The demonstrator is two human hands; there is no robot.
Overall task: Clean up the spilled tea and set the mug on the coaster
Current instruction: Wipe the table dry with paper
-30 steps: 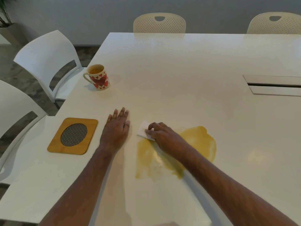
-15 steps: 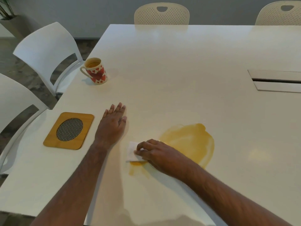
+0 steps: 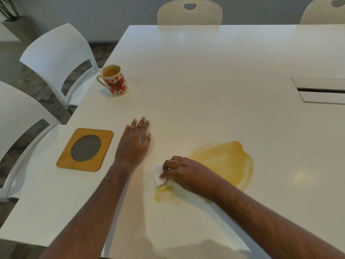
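Spilled tea (image 3: 225, 161) now shrunk on its near-left side: a second ago streaks ran wide there, now only a small smear under the cloth, main puddle untouched right of it; wiping judged about a third done. Left to right: coaster (image 3: 85, 149) near the tabletop (image 3: 205, 71) left edge, empty; mug (image 3: 113, 79) upright near the far-left edge, well apart from coaster; left hand (image 3: 134, 144) spread flat, bracing, unmoved; right hand (image 3: 183, 171) pinching a white tissue (image 3: 158, 177), dragged toward the near edge. Wide clear room right and far side; cable hatch (image 3: 321, 90) well off; mug path to coaster open.
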